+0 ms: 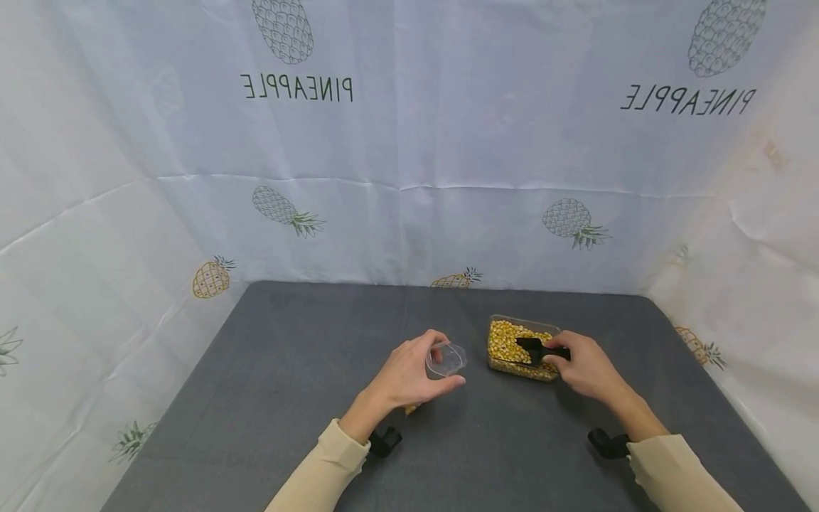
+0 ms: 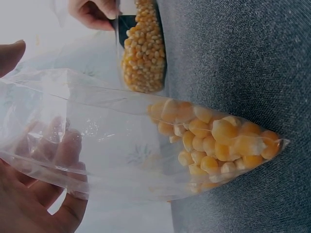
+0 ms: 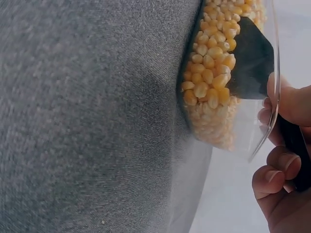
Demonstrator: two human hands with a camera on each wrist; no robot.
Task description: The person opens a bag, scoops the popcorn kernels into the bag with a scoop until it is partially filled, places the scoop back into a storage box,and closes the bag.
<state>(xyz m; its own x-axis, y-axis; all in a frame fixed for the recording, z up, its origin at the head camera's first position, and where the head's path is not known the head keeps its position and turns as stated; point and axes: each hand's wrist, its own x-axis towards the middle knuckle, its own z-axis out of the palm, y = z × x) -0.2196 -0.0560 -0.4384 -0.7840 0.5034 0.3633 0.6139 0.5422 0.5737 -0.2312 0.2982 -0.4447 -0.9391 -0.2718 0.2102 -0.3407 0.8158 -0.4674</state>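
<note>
My left hand (image 1: 406, 371) holds a clear plastic bag (image 2: 114, 128) by its open mouth, fingers around one side and thumb on the other. Yellow corn kernels (image 2: 218, 145) fill the bag's pointed lower end, which hangs close over the table. To the right is a clear rectangular container (image 3: 252, 141) holding many more kernels (image 3: 209, 73). My right hand (image 1: 585, 366) grips the black handle of a small scoop (image 3: 252, 60). The scoop's blade is inside the container, against the corn.
A dark grey cloth covers the table (image 1: 320, 341). White curtains printed with pineapples (image 1: 397, 142) enclose it at the back and both sides. Black wrist straps (image 1: 608, 444) show near both sleeves.
</note>
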